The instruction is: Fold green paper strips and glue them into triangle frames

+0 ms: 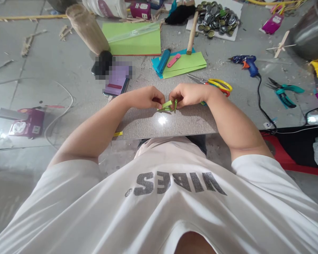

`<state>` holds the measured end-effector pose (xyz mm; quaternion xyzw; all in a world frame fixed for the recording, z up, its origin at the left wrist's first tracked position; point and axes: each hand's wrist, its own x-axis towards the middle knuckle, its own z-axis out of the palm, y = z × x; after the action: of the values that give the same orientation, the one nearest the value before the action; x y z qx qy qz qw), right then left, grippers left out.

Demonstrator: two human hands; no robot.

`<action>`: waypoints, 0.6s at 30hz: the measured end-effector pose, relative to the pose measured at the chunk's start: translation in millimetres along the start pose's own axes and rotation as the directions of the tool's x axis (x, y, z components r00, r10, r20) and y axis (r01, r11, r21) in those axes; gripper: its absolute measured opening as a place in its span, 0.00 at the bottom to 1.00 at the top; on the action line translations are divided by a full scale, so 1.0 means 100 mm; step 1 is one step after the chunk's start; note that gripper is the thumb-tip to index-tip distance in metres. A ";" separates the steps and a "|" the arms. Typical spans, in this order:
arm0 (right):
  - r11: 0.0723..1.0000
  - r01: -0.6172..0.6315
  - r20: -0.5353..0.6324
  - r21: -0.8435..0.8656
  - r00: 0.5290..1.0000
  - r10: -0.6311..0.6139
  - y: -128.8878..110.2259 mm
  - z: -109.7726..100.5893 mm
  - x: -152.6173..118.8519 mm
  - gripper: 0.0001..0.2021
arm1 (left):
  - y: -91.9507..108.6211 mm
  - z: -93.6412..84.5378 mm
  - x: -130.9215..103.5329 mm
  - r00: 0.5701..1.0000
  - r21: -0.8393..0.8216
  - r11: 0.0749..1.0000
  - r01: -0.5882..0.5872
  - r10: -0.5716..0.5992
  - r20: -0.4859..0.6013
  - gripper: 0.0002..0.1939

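A narrow light-green paper strip [166,104], bent or folded in places, is held low over the front of the board between my hands. The fingers of my left hand [152,97] pinch its left part. My right hand [184,95] is closed on the strip's right end, where a piece stands up by the fingertips. Scissors [216,84] with yellow and red handles lie just beyond my right wrist. Under that wrist a small bit of green and blue shows, mostly hidden. Farther back, a blue cutter [163,60] and a pink piece [174,60] rest on green paper sheets [187,67].
A phone [117,80] lies left of the sheets, near a tall bottle [88,30]. Bottle caps [217,19] are heaped at the back, with a wooden-handled hammer [192,33] before them. A glue gun [246,64] and pliers [282,92] lie right. The board's edge [169,136] is close to me.
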<state>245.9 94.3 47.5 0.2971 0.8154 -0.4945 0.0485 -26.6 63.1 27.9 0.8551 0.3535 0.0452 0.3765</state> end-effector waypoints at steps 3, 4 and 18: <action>1.000 0.004 -0.007 -0.029 1.000 -0.004 -0.03 0.03 -0.01 0.14 | 0.01 0.00 0.01 1.000 0.004 1.000 0.011 -0.011 -0.004 0.13; 0.999 -0.001 -0.010 -0.038 1.000 0.001 -0.04 0.03 -0.01 0.13 | 0.01 0.00 0.01 1.000 0.006 1.000 0.012 -0.012 -0.005 0.13; 0.998 -0.058 -0.080 -0.027 0.995 0.056 -0.01 0.10 0.04 0.10 | -0.03 0.02 0.02 1.000 -0.023 1.000 0.000 -0.001 -0.013 0.13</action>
<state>240.2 87.4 42.4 0.3388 0.8150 -0.4688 0.0347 -26.0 65.0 23.6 0.8503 0.3557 0.0546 0.3841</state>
